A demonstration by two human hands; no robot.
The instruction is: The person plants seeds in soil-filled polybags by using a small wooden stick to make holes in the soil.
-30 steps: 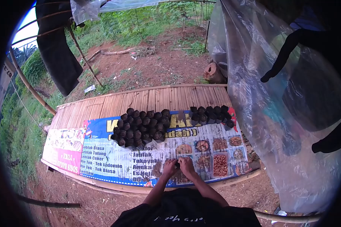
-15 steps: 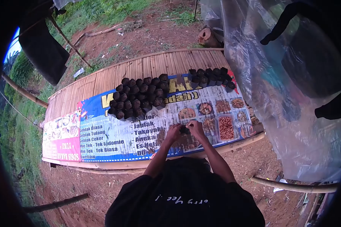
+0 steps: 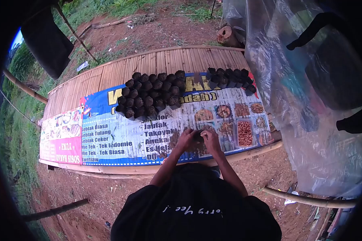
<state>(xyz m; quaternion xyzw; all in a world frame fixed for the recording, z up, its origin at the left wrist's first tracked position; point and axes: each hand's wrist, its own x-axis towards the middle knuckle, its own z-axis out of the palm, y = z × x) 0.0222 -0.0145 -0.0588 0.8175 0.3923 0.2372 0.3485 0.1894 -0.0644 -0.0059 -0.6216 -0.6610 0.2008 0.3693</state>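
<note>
My left hand (image 3: 186,139) and my right hand (image 3: 210,139) are close together above the banner's lower right part, closed on a small black pot (image 3: 198,136) between their fingertips. The pot is partly covered by the fingers, and what fills it is too small to tell. Beyond the hands, a large group of dark-filled black pots (image 3: 151,94) stands packed on the banner (image 3: 108,136). A smaller group of similar pots (image 3: 229,78) stands farther right, near the banner's far edge.
The banner lies on a bamboo-slat table (image 3: 104,78). Clear plastic sheeting (image 3: 293,132) hangs at the right. A cut log (image 3: 228,36) lies behind the table. Bamboo poles (image 3: 26,87) cross at the left, and another pole (image 3: 309,200) is at the lower right.
The view has shifted slightly, so the pots and table appear displaced. Both hands remain together at the small pot, with a slight change in finger position.
</note>
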